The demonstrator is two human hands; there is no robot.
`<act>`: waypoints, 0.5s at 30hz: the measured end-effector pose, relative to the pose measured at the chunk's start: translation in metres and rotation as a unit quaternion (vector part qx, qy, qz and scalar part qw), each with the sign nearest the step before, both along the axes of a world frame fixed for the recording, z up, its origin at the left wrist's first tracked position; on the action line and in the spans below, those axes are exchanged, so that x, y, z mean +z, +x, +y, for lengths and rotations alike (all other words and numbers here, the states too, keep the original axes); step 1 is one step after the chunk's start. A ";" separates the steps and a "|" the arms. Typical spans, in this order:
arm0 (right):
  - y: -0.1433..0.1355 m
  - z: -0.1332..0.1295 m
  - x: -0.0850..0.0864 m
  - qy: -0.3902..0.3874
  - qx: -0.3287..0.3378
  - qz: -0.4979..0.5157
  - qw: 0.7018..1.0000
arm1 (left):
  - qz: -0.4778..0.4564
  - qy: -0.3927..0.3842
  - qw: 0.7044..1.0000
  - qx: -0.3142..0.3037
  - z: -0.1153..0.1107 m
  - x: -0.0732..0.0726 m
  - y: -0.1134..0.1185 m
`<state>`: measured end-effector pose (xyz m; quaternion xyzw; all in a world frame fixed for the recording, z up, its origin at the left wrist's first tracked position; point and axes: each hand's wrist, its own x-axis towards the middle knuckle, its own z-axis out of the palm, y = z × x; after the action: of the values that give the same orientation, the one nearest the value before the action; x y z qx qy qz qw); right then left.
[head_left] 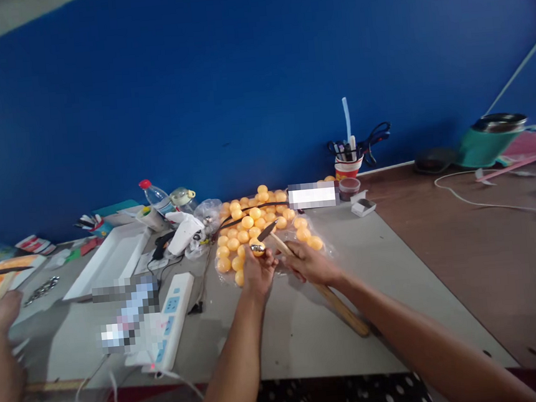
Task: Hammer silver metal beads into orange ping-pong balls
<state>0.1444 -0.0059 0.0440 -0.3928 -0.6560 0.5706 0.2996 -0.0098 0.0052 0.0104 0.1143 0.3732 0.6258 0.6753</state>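
Note:
My left hand (260,270) is closed on a small shiny metal piece (257,248), which its fingertips hold up in front of the orange balls. In my right hand (308,263) is a hammer (346,313), gripped partway along its wooden handle. The hammer's dark, pointed head (267,231) is just above and right of the metal piece; whether they touch cannot be told. Many orange balls (244,236) lie behind both hands on clear plastic.
A white power strip (178,306) and a white tray (113,258) lie left. Another person's hand (0,312) is at the far left. A paper cup (348,167) with pens, a small box (363,207) and a green mug (490,141) stand right.

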 end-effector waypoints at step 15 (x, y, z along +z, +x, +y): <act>-0.003 0.000 0.000 0.028 -0.001 -0.059 0.998 | 0.009 -0.024 1.000 0.009 0.002 -0.001 0.003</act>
<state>0.1416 -0.0060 0.0444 -0.4183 -0.6874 0.5277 0.2721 -0.0068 0.0068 0.0093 0.0998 0.3953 0.6215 0.6689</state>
